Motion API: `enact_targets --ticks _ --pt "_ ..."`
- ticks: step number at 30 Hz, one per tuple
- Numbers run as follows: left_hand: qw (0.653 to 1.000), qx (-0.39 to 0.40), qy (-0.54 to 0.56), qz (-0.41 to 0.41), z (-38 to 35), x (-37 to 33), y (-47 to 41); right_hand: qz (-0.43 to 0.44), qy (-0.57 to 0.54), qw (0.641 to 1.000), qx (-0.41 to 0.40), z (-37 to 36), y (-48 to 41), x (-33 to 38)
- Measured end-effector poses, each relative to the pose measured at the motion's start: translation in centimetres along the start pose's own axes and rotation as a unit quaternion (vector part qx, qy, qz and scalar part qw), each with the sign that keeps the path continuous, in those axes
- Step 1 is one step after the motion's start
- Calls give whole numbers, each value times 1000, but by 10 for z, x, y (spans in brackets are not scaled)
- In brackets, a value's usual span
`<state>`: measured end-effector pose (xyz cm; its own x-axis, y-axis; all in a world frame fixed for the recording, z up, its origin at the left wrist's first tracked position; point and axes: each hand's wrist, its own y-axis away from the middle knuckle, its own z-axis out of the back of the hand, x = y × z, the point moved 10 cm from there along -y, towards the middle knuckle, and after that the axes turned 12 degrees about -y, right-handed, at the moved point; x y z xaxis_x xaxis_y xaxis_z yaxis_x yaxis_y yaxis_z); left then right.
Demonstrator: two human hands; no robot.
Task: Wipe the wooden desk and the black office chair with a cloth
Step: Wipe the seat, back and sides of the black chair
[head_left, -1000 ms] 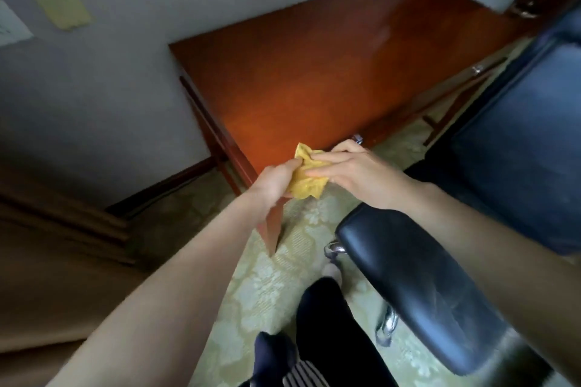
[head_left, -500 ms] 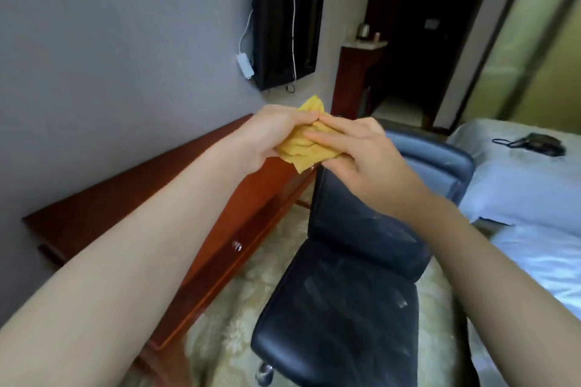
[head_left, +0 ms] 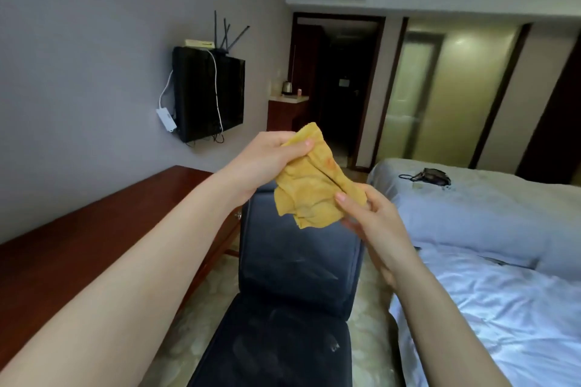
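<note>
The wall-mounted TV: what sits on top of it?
On top of the TV sit a black router with upright antennas and a pale flat box. A white cable trails down the screen. Anything behind them is hidden.

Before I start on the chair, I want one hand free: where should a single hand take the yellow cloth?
Probably at the bunched upper part of the cloth, where the left hand already has a grip, coming from the left. The rest hangs crumpled and loose toward the right hand, so gathering it into the palm should make a pad for the chair.
</note>
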<state>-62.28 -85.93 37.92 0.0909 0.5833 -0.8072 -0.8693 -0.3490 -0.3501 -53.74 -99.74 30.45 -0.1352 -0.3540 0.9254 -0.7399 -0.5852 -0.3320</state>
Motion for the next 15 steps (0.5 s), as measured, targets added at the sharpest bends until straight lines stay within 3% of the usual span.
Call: enact_targets --ticks 4,7,9,12,15 --pt "998 0 -42 44 -11 20 5 5 -41 998 -39 23 3 12" --pt "996 -23 -64 60 -21 30 9 43 7 998 -44 32 1 29" --pt "995 22 -91 16 -40 23 8 65 58 996 -31 30 0 37" --pt "978 155 -120 -66 -89 7 10 92 101 991 5 28 -3 41" --pt "978 174 -90 -75 -106 6 4 91 106 989 57 29 -6 39"
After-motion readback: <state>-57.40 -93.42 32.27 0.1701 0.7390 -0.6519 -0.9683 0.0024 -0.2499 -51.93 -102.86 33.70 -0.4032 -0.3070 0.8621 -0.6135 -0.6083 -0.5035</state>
